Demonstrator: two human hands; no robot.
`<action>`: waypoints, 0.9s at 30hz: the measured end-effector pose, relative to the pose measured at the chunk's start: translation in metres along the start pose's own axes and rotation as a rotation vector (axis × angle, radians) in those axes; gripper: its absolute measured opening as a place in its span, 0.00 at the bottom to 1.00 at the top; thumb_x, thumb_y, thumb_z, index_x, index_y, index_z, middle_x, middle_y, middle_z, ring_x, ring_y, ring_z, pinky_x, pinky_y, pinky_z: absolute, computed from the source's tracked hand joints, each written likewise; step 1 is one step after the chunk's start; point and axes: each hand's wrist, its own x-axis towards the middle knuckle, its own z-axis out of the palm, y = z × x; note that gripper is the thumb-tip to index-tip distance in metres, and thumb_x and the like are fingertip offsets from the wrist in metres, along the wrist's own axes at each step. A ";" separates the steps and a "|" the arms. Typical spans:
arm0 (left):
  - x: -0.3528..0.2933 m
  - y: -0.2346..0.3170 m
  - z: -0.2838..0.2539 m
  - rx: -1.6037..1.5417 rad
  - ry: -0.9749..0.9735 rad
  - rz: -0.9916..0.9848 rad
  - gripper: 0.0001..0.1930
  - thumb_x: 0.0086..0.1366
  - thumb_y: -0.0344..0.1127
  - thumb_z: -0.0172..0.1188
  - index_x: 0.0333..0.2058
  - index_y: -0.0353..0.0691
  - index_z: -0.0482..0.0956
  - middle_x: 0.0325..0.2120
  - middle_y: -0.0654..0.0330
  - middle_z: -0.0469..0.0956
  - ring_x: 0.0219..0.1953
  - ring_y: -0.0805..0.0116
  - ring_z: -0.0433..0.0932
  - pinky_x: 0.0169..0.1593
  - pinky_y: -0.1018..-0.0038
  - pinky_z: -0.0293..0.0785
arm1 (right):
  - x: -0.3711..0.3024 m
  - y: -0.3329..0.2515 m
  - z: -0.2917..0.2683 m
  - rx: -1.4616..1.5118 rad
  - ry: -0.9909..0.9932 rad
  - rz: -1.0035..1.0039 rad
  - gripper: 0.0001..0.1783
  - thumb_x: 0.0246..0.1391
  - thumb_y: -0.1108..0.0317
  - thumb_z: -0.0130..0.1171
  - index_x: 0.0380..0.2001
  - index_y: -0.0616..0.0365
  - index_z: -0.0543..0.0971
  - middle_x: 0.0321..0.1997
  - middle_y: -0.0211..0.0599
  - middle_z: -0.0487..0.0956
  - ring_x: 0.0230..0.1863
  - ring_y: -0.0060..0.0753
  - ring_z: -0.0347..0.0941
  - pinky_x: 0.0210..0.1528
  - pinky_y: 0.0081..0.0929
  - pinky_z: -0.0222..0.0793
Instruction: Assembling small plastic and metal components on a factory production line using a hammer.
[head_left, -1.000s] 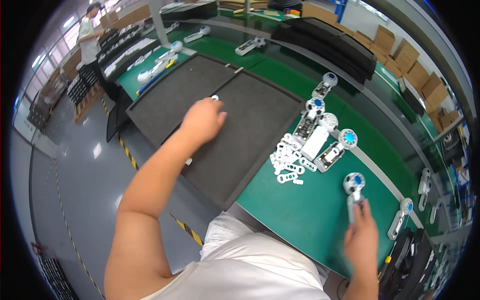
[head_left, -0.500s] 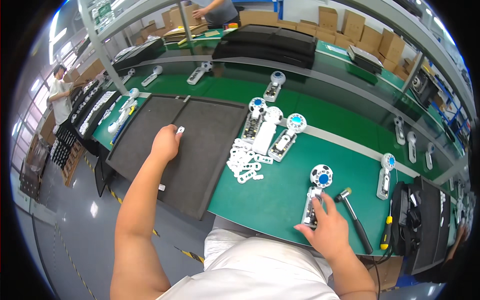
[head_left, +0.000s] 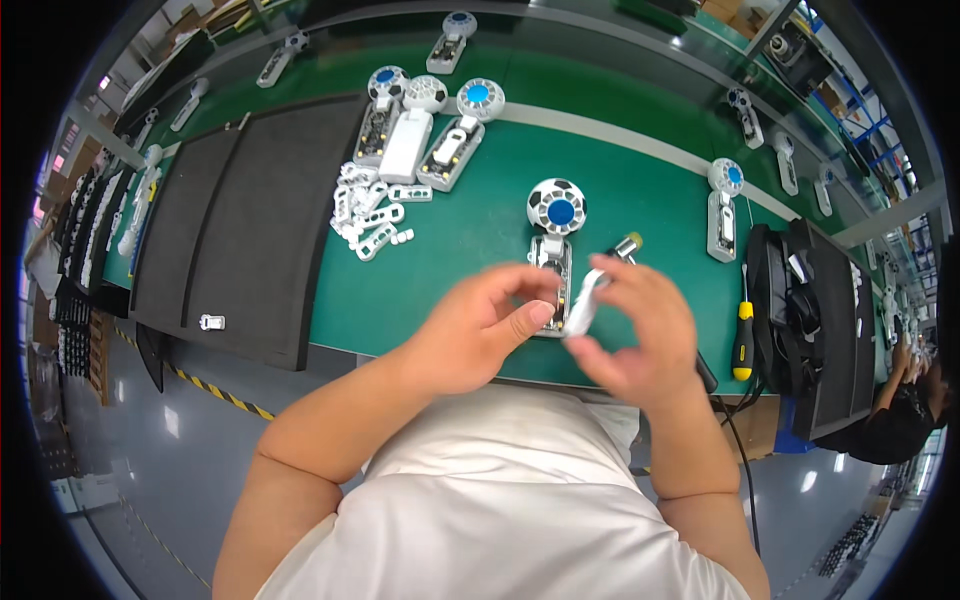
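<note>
A handheld fan with a football-patterned head (head_left: 557,207) lies on the green table in front of me, its handle (head_left: 552,250) open and showing the inner parts. My left hand (head_left: 485,325) is at the handle's left side, fingers curled and thumb tip near the handle's edge; anything between them is hidden. My right hand (head_left: 645,330), on the other side, pinches a long white plastic part (head_left: 585,303), tilted and blurred, beside the handle. Behind my right hand the mallet (head_left: 628,245) is partly covered.
On the left lies a dark tray (head_left: 270,250) with a small white part (head_left: 212,322) on it. Loose white plastic pieces (head_left: 375,240) are heaped beside more fans (head_left: 450,152). A yellow-black screwdriver (head_left: 743,340) and a black bag (head_left: 775,290) lie on the right.
My left hand has come from above the tray to the open fan. My right hand has lifted off the handle and now holds a white part. The view has tilted down.
</note>
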 end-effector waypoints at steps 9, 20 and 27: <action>0.012 -0.037 0.020 0.890 0.099 0.249 0.39 0.61 0.48 0.78 0.65 0.38 0.73 0.70 0.48 0.69 0.76 0.40 0.61 0.72 0.48 0.64 | -0.044 0.031 0.008 -0.157 -0.305 0.220 0.25 0.44 0.67 0.81 0.46 0.60 0.83 0.61 0.46 0.85 0.60 0.56 0.80 0.64 0.47 0.76; 0.023 -0.031 0.010 0.826 0.045 0.232 0.37 0.56 0.45 0.81 0.61 0.37 0.77 0.66 0.48 0.70 0.71 0.42 0.66 0.72 0.50 0.65 | -0.044 0.032 0.002 -0.104 -0.312 0.275 0.24 0.45 0.68 0.81 0.47 0.58 0.84 0.63 0.45 0.83 0.62 0.55 0.78 0.64 0.46 0.75; 0.023 -0.033 0.012 0.710 0.055 0.205 0.37 0.54 0.41 0.82 0.60 0.35 0.77 0.64 0.46 0.68 0.69 0.42 0.67 0.71 0.52 0.67 | -0.044 0.035 0.004 -0.111 -0.302 0.278 0.23 0.45 0.70 0.80 0.46 0.59 0.84 0.61 0.45 0.84 0.61 0.54 0.79 0.64 0.46 0.76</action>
